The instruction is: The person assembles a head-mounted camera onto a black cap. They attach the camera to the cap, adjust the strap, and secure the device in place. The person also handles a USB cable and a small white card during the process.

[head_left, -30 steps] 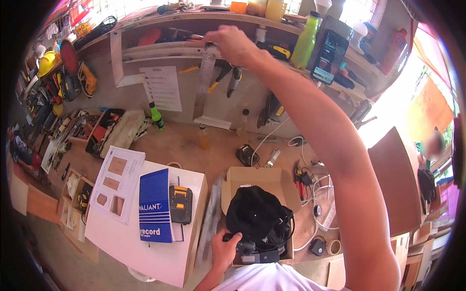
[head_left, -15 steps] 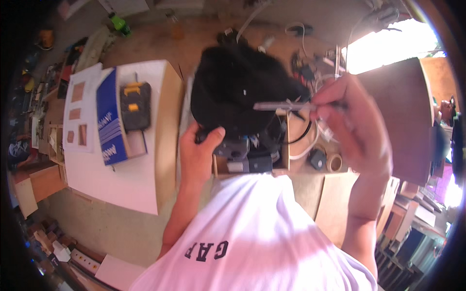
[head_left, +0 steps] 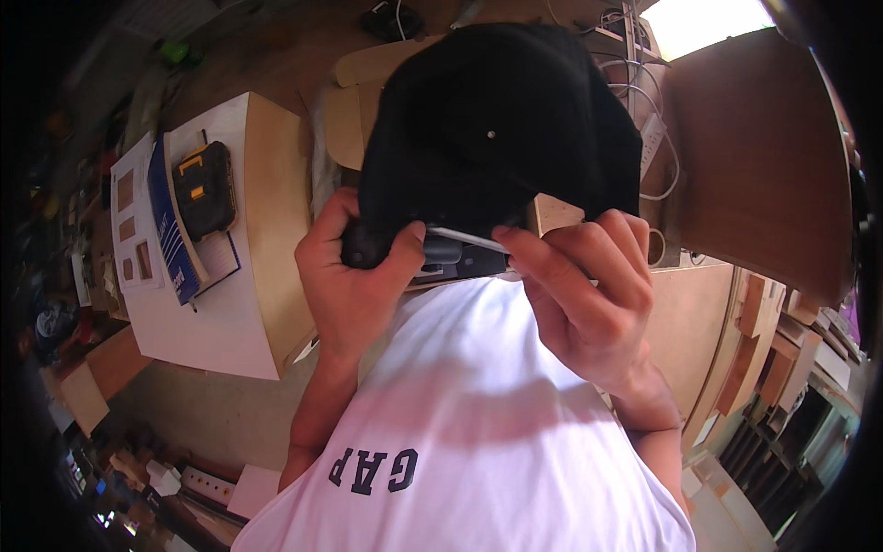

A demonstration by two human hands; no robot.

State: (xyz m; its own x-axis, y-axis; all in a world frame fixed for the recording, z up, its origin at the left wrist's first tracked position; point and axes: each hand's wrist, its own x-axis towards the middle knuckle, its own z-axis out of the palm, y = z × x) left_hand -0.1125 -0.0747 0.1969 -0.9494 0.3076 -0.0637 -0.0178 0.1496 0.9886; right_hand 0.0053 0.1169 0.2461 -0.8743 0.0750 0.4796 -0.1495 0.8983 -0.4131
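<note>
A large black cap (head_left: 497,92), with a small shiny dot on it, hangs in front of me. My left hand (head_left: 354,262) is closed on its near left edge, thumb on top and fingers mostly hidden behind. My right hand (head_left: 593,294) pinches one end of a slim whitish strip (head_left: 469,240) between thumb and fingers. The strip lies along the cap's near edge, its other end reaching my left thumb. Beneath the cap, a dark grey device (head_left: 446,250) shows partly; the cap and hands hide the rest.
At left, a white-topped box (head_left: 202,322) carries a black-and-yellow case (head_left: 204,193), a blue-and-white packet (head_left: 170,221) and a printed sheet (head_left: 133,221). A brown board (head_left: 754,166) stands at right, beside a white power strip (head_left: 651,138). Wood pieces (head_left: 759,313) lie lower right.
My right hand has come down and left with the strip, from above the right side to the cap's near edge. The cap now looks larger; the view has shifted.
</note>
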